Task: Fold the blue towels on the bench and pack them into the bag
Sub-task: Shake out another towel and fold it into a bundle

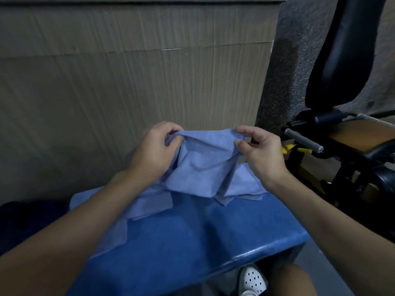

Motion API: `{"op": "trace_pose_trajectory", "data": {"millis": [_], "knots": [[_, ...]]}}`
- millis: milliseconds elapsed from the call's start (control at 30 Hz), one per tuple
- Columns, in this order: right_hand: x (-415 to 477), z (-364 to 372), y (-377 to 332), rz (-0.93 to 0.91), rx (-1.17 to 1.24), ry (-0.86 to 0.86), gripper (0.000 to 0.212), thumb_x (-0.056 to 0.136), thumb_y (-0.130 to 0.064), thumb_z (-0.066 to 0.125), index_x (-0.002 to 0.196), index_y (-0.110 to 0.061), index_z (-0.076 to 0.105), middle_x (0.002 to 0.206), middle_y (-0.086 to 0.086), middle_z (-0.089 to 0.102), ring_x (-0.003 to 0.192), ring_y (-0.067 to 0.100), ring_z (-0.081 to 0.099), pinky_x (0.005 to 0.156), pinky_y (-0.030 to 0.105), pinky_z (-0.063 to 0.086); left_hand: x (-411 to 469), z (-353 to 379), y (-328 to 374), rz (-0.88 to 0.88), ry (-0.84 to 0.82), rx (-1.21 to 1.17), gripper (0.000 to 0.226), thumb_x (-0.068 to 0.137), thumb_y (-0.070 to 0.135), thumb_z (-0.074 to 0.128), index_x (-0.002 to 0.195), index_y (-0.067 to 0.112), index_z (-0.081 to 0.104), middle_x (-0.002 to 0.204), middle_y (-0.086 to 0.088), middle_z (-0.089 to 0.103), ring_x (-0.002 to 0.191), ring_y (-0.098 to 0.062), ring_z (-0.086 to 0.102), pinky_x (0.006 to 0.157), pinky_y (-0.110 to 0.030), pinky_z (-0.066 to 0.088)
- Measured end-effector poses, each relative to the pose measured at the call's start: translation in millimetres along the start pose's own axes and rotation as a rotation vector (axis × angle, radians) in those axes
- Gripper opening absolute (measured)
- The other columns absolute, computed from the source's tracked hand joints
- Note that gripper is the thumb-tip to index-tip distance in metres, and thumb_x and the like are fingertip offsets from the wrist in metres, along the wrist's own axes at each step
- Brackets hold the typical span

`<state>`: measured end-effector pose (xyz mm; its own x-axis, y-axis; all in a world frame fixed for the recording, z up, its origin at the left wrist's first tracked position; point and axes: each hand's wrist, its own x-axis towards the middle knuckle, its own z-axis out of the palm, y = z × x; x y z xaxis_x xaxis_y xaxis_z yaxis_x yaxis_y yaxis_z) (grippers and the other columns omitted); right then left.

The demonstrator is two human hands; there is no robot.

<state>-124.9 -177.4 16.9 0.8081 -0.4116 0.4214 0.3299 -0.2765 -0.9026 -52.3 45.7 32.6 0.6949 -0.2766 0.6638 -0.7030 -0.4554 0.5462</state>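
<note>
Holding: left hand (154, 150) and right hand (260, 154) keep a towel (201, 167) raised at frame centre.
Fingers: fingers (245, 130) of both hands clamped on its upper corners.
Below: towels (149, 204) lying on the blue tabletop (192, 242).

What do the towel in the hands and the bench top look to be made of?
Held towel: soft matte light-blue cloth, perhaps microfibre; it creases and drapes limply. Bench top: darker blue covering, likely vinyl over padding; its front edge catches a glossy highlight.

Left hand (152, 151) and right hand (259, 151) raised, fingers pinching.
</note>
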Motion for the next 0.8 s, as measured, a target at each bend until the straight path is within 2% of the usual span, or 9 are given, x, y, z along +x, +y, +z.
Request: {"op": "trace_pose_trajectory", "data": {"millis": [100,233,300,367,433,533,633,700,800], "knots": [[-20.1,4.7,21.6,0.028,-0.070,-0.062,0.031,0.087,0.008,0.058,0.103,-0.017,0.069,0.072,-0.015,0.059,0.055,-0.009,0.052,0.056,0.008,0.041,-43.6,2.2,-16.4,0.089,-0.127,0.115,0.013,0.086,0.013,0.056,0.087,0.012,0.069,0.083,0.001,0.065,0.077,-0.010,0.058,0.072,-0.026,0.045],[-71.7,-13.6,74.7,0.164,-0.275,-0.150,0.041,0.081,0.012,0.057,0.069,-0.026,0.065,0.055,-0.013,0.064,0.055,-0.004,0.052,0.055,0.011,0.041,-117.4,35.5,-36.4,-0.002,-0.519,0.141,0.015,0.084,0.023,0.054,0.079,0.014,0.065,0.077,0.002,0.062,0.071,-0.012,0.056,0.071,-0.041,0.048],[-97.9,-32.0,104.1,0.251,-0.400,-0.195,0.034,0.081,0.006,0.062,0.058,-0.019,0.063,0.054,0.000,0.062,0.060,0.006,0.053,0.057,0.021,0.042,-146.2,51.4,-40.3,-0.053,-0.711,0.195,0.028,0.084,0.043,0.055,0.076,0.018,0.064,0.070,0.007,0.061,0.066,-0.008,0.055,0.066,-0.037,0.048],[-116.9,-50.1,124.0,0.327,-0.527,-0.237,0.034,0.082,-0.001,0.063,0.053,-0.016,0.057,0.051,0.000,0.054,0.056,0.009,0.048,0.057,0.029,0.040,-162.5,61.7,-46.1,-0.114,-0.735,0.248,0.040,0.083,0.058,0.051,0.072,0.021,0.059,0.064,0.008,0.059,0.062,-0.009,0.056,0.062,-0.034,0.048],[-128.0,-60.0,132.2,0.340,-0.634,-0.259,0.025,0.082,-0.007,0.060,0.060,-0.019,0.058,0.056,-0.004,0.058,0.061,0.016,0.055,0.063,0.035,0.044,-163.6,68.0,-58.3,-0.202,-0.653,0.232,0.039,0.085,0.052,0.052,0.070,0.016,0.056,0.061,0.003,0.059,0.062,-0.014,0.058,0.060,-0.038,0.049],[-129.6,-60.3,133.7,0.396,-0.705,-0.216,0.008,0.086,-0.017,0.060,0.087,-0.024,0.064,0.068,-0.001,0.064,0.074,0.024,0.060,0.070,0.033,0.046,-156.4,74.9,-77.1,-0.329,-0.549,0.230,0.023,0.090,0.030,0.059,0.071,0.017,0.060,0.068,0.005,0.062,0.068,-0.014,0.061,0.066,-0.043,0.053],[-123.4,-52.6,142.9,0.443,-0.752,-0.232,0.030,0.089,-0.030,0.060,0.118,-0.020,0.058,0.077,-0.002,0.066,0.088,0.028,0.064,0.080,0.037,0.049,-154.8,83.3,-93.0,-0.459,-0.508,0.236,0.018,0.092,0.027,0.062,0.079,0.014,0.064,0.079,-0.001,0.067,0.076,-0.017,0.063,0.072,-0.044,0.054],[-118.5,-46.5,150.1,0.460,-0.735,-0.231,0.044,0.089,-0.035,0.061,0.128,-0.016,0.051,0.081,-0.002,0.066,0.093,0.030,0.064,0.084,0.042,0.050,-158.3,90.7,-105.1,-0.533,-0.505,0.235,0.025,0.091,0.028,0.064,0.077,0.008,0.060,0.081,-0.010,0.068,0.078,-0.024,0.065,0.073,-0.046,0.054],[-108.0,-36.2,157.3,0.477,-0.730,-0.269,0.057,0.090,-0.033,0.063,0.138,-0.011,0.041,0.106,0.009,0.062,0.108,0.032,0.059,0.091,0.040,0.046,-161.3,100.0,-116.1,-0.589,-0.504,0.220,0.037,0.090,0.031,0.066,0.064,0.009,0.051,0.067,-0.006,0.059,0.067,-0.021,0.059,0.065,-0.039,0.050]]}}
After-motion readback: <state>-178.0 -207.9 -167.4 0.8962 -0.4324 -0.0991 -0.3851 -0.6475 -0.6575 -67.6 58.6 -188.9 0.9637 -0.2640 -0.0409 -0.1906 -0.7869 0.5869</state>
